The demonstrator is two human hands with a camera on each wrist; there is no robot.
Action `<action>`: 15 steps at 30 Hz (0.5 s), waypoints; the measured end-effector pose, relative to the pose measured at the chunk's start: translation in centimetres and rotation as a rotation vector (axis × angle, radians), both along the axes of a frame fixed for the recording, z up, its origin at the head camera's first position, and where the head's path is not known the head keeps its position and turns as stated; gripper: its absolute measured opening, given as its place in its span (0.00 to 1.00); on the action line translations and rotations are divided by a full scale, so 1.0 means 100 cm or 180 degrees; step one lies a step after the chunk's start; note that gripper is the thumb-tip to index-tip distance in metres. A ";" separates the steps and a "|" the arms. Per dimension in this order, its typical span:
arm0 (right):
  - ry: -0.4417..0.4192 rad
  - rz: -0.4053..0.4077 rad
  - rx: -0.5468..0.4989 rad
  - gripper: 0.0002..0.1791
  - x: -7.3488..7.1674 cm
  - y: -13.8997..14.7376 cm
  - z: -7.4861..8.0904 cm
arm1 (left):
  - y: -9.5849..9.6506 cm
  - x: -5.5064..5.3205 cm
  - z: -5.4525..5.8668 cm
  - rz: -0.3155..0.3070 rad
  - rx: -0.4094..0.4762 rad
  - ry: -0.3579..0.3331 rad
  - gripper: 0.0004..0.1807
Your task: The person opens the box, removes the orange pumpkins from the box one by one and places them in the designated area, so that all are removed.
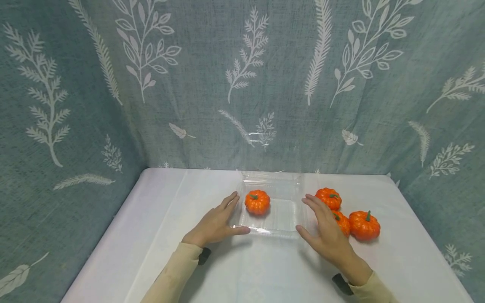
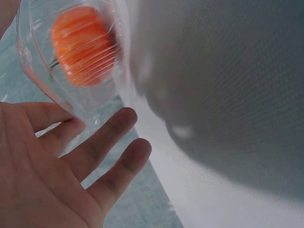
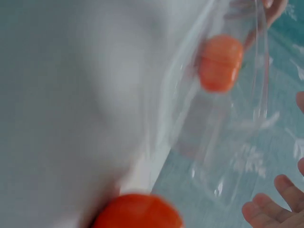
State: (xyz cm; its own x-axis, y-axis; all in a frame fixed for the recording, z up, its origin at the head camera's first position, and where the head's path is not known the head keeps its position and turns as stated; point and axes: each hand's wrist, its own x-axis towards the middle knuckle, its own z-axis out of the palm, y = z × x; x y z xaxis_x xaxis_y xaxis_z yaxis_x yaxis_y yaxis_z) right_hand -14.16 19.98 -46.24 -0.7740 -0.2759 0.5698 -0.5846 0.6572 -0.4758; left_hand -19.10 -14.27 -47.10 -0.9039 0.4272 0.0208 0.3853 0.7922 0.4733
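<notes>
A clear plastic clamshell box (image 1: 282,212) stands on the table with its transparent lid raised at the back. Inside it, on the left, sits a small orange pumpkin (image 1: 257,202) with a green stem, also seen through the box wall in the left wrist view. My left hand (image 1: 216,223) is at the box's left side, fingers spread; in the left wrist view some fingertips (image 2: 71,124) appear to touch its edge. On the right side my right hand (image 1: 329,233) hovers close by with fingers extended, holding nothing. Whether it touches the box I cannot tell.
Three more orange pumpkins lie right of the box: one at the back (image 1: 329,198), one partly hidden behind my right hand (image 1: 342,223), and one farther right (image 1: 364,226). A white cloth covers the table (image 1: 159,235). Teal leaf-patterned curtains (image 1: 204,84) surround it.
</notes>
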 end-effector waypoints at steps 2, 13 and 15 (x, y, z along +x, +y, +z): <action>0.0018 0.0041 -0.0037 0.42 -0.001 -0.009 -0.001 | 0.000 0.000 0.000 -0.0003 0.0015 -0.0007 0.63; -0.0425 0.0176 -0.0099 0.48 -0.014 -0.051 -0.006 | 0.000 -0.001 -0.002 0.0019 0.0029 0.0009 0.63; -0.0490 0.0221 -0.0143 0.48 -0.018 -0.057 -0.008 | 0.000 0.000 -0.002 0.0026 0.0024 0.0006 0.63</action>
State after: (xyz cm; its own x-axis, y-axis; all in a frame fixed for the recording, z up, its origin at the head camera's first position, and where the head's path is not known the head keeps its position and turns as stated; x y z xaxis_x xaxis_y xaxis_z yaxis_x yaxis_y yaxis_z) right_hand -15.96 14.24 -47.05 -0.8331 -0.3087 0.4590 -0.5457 0.5938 -0.5913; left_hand -19.12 -14.31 -47.28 -0.9073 0.4198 0.0256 0.3798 0.7917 0.4785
